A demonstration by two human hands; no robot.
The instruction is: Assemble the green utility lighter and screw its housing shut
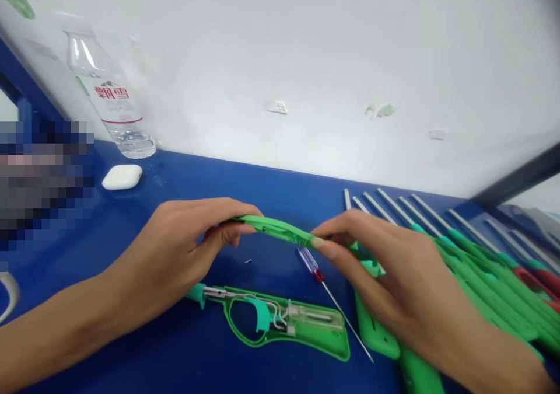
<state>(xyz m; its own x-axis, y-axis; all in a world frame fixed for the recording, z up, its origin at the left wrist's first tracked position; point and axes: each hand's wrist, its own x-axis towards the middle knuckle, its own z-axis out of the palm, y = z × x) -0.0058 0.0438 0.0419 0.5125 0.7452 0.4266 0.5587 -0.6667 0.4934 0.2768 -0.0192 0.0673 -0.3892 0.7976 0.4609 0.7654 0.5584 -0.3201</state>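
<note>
Between my two hands is a green plastic half-shell of a lighter, held edge-on above the table. My left hand pinches one end, and my right hand pinches the other. Below it lies an opened long-neck lighter, its green half casing showing a teal trigger, white wires and a clear fuel tank. A screwdriver with a clear and red handle lies beside the opened lighter, partly under the held shell. One small screw rests on the blue table near my left hand.
Several assembled green lighters with metal tubes are piled at the right, some with red parts. A water bottle and a white earbud case stand at the back left of the blue table, against a white wall.
</note>
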